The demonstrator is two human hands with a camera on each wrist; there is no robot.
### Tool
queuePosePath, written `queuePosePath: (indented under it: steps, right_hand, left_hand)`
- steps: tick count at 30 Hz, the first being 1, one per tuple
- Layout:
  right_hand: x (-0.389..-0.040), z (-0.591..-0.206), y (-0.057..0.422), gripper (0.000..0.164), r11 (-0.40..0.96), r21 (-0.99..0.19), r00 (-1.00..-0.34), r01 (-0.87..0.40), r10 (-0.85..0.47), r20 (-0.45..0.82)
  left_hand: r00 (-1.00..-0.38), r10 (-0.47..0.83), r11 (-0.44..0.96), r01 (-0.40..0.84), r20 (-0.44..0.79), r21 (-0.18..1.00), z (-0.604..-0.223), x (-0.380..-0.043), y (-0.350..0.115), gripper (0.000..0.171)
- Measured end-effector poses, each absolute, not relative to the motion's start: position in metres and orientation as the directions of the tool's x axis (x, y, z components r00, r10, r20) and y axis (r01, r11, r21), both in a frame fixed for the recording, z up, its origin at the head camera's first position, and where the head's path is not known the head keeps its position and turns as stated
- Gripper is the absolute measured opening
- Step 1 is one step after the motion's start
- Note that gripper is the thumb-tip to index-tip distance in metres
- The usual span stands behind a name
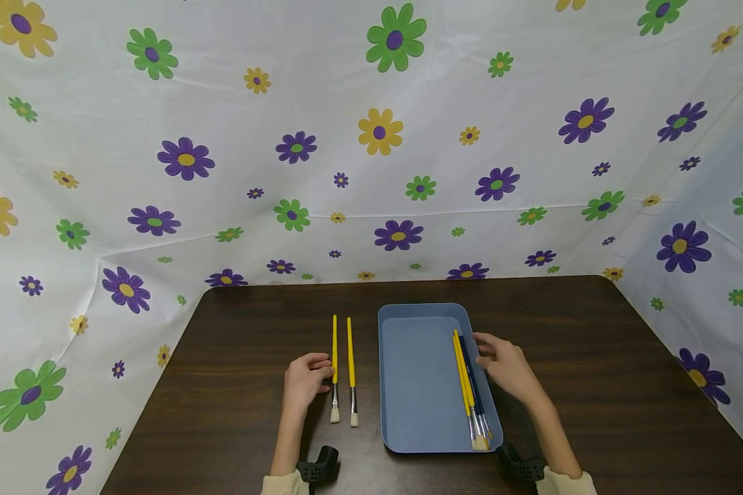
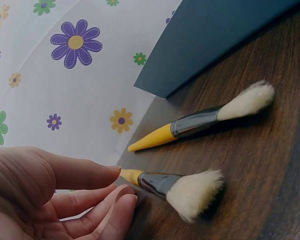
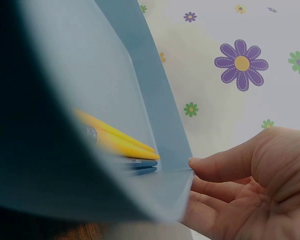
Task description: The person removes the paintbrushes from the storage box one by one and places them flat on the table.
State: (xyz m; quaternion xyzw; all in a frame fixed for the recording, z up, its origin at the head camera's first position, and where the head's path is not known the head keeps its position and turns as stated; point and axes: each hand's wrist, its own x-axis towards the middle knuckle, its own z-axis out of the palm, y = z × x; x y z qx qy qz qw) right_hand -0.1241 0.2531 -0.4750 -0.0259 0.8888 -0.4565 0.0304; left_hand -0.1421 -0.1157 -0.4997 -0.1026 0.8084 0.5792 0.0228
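Observation:
My left hand point(image 1: 308, 381) pinches the handle of a yellow paintbrush point(image 1: 334, 350) between thumb and fingers. Its pale bristles point(image 2: 196, 194) point away from the hand in the left wrist view. A second yellow paintbrush point(image 1: 351, 357) lies parallel to it, just to the right on the table. At the right side of the blue-grey tray point(image 1: 417, 378), my right hand point(image 1: 508, 366) touches the rim near the far corner with relaxed fingers. Inside the tray lie yellow-handled paintbrushes point(image 1: 461, 371) beside dark blue-handled paintbrushes point(image 1: 472, 375), bristles toward the near edge.
The dark wooden table point(image 1: 241, 385) spreads out on both sides of the tray. A white cloth point(image 1: 328, 96) printed with flowers hangs behind it and along the sides. Black wrist mounts point(image 1: 319, 465) sit on both forearms near the table's front.

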Motion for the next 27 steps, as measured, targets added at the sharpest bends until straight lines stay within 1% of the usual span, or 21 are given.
queuePosePath:
  steps: [9,20,27]
  right_hand:
    - [-0.1237,-0.4747,0.2534,0.047,0.578,-0.815,-0.997,-0.019,-0.076,-0.030]
    - [-0.1232,-0.4733,0.2529,0.047,0.582,-0.813,-0.996,-0.020,-0.080,-0.033]
    - [-0.1232,-0.4736,0.2529,0.046,0.587,-0.809,-0.996,-0.020,-0.079,-0.033]
  left_hand:
    - [-0.977,-0.157,0.311,-0.190,-0.147,0.931,-0.5003,-0.1429,-0.1153,0.027]
    - [-0.982,-0.151,0.337,-0.158,-0.112,0.928,-0.4993,-0.1441,-0.1168,0.027]
    - [-0.981,-0.158,0.329,-0.161,-0.114,0.931,-0.5003,-0.1448,-0.1166,0.026]
